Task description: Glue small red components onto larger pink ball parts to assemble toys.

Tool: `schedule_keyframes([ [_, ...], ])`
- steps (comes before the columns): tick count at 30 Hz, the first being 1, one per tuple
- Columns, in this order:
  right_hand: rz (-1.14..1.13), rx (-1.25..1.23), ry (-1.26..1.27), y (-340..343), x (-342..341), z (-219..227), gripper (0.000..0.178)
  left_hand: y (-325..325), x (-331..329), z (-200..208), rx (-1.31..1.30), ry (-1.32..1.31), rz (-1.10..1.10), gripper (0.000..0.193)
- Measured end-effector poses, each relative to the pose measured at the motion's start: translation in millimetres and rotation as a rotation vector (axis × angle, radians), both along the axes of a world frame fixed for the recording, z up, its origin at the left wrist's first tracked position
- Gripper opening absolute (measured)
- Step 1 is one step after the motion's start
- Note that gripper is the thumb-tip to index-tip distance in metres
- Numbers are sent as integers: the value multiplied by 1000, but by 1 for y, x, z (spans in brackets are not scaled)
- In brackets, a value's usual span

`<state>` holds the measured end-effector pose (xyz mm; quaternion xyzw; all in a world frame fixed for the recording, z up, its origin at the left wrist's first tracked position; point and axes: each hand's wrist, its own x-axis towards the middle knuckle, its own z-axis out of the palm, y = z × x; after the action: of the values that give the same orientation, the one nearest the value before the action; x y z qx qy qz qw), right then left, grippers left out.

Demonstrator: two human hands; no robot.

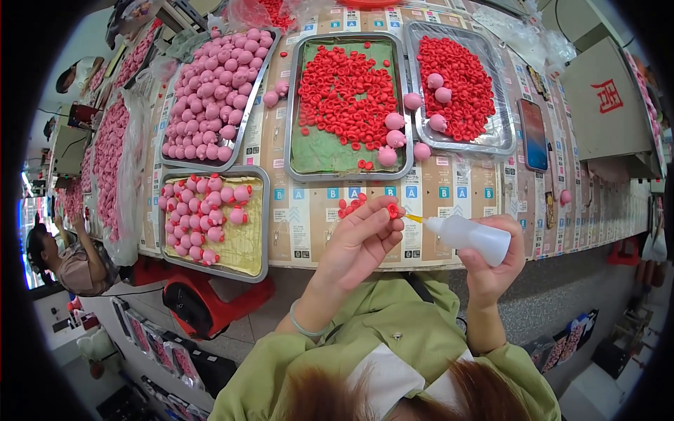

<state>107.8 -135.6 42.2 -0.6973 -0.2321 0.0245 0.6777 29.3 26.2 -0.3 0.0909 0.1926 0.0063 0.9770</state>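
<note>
My left hand point(361, 242) pinches a small red cap piece point(392, 209) between thumb and fingertips, just above the table's near edge. My right hand point(491, 270) grips a white squeeze bottle point(469, 236) lying sideways, its yellow nozzle point(413, 218) pointing left and almost touching the red piece. A few loose red pieces point(349, 205) lie on the table just left of my fingers. Both forearms come up from the lower edge in green sleeves.
Metal trays cover the cardboard-lined table point(309, 217): pink figures point(210, 91) at far left, pink figures with red caps point(203, 214) near left, red caps on green point(347, 95) in the middle, red caps point(460, 84) at right. A phone point(533, 133) lies right. Another person point(67, 263) sits far left.
</note>
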Motion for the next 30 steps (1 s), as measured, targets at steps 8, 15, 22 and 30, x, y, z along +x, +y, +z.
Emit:
schedule_keyframes([
  [8, 46, 3, -31, 2, 5, -5, 38, 0, 2, -2, 14, 8, -2, 23],
  [15, -96, 198, 211, -11, 17, -12, 35, 7, -2, -3, 30, 46, 35, 22],
  [22, -255, 15, 327, -45, 83, -82, 35, 22, -7, -23, 62, 88, 135, 25],
  [30, -653, -299, -313, -35, 67, -102, 41, 29, -11, -24, 70, 108, 189, 24],
])
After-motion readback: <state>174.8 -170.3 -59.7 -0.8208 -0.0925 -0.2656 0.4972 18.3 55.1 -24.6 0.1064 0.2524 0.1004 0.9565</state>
